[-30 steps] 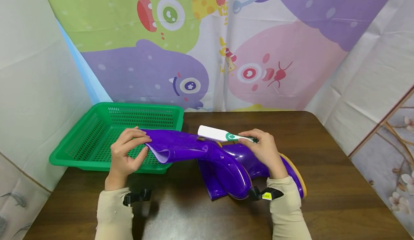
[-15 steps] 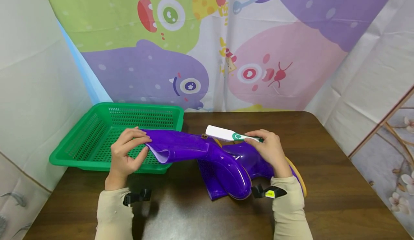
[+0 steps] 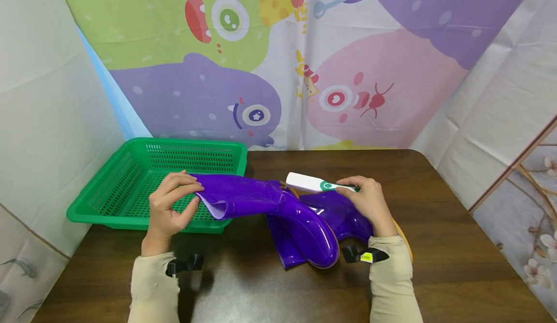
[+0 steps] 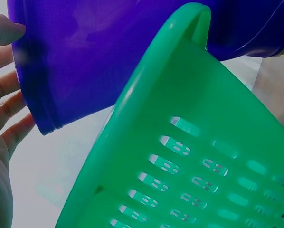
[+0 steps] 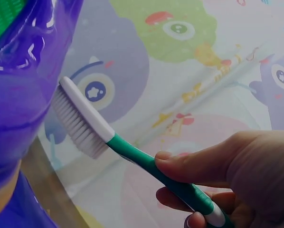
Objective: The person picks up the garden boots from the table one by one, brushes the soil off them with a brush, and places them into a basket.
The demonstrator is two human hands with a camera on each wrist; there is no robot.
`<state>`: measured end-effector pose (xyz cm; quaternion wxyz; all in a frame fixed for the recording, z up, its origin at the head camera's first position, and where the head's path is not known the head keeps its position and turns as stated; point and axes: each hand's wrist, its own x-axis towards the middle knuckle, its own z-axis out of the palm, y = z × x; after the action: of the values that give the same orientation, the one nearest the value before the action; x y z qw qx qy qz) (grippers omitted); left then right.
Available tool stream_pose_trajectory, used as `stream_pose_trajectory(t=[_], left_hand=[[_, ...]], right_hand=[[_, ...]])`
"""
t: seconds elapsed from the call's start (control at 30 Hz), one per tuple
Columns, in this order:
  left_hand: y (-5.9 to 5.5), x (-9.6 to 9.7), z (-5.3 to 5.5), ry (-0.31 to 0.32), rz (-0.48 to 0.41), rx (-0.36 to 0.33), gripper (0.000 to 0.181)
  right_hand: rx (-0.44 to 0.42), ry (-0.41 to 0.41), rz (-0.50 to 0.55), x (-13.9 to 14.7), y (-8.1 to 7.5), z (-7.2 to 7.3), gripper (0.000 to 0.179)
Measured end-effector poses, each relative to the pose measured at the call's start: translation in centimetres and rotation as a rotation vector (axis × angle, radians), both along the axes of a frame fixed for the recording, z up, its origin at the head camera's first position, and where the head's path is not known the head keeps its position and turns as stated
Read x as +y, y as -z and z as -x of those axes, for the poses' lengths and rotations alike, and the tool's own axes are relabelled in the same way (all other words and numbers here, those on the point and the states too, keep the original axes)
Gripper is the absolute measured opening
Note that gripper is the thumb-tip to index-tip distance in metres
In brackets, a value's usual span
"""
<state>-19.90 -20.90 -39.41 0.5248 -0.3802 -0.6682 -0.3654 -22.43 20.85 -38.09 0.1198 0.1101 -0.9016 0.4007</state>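
Note:
My left hand (image 3: 171,204) pinches the top edge of a shiny purple rain boot (image 3: 248,195), thumb on the near side, fingers on the far side. The boot lies on its side, its shaft reaching over the basket's right end and its toe pointing toward me. In my right hand (image 3: 367,201) is a scrub brush (image 3: 304,183) with a white head and a green-and-white handle. Its white bristles (image 5: 80,126) stand close beside the boot's ankle in the right wrist view. A second purple boot (image 3: 339,212) with a yellow sole lies beneath and behind, partly hidden by my right hand.
A green slotted plastic basket (image 3: 102,192) stands at the left of the dark wooden table (image 3: 448,245). A cartoon-printed curtain (image 3: 287,62) hangs behind the table's far edge, and pale cloth (image 3: 39,100) closes off the left side.
My right hand has drawn the brush to the right, from over the boot's ankle to just past its far side. The left hand and the upper boot have barely moved.

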Motion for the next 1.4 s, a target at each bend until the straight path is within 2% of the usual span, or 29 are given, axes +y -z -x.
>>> stream_pose_trajectory(t=[0.23, 0.5, 0.77, 0.93, 1.4], left_hand=[[-0.1, 0.1, 0.0, 0.007, -0.002, 0.011, 0.047], [-0.2, 0.1, 0.0, 0.008, -0.004, 0.010, 0.046], [-0.1, 0.1, 0.0, 0.007, -0.006, 0.019, 0.047], [-0.1, 0.1, 0.1, 0.011, -0.006, 0.024, 0.046], [-0.3, 0.4, 0.0, 0.020, -0.020, 0.025, 0.047]], right_hand=[[-0.026, 0.038, -0.001, 0.7, -0.3, -0.1, 0.021], [-0.014, 0.082, 0.016, 1.9, -0.4, -0.2, 0.021], [0.021, 0.116, 0.025, 2.6, -0.6, -0.5, 0.020], [0.072, 0.114, 0.026, 2.6, -0.9, -0.8, 0.020], [0.168, 0.148, 0.065, 2.8, -2.6, -2.5, 0.019]])
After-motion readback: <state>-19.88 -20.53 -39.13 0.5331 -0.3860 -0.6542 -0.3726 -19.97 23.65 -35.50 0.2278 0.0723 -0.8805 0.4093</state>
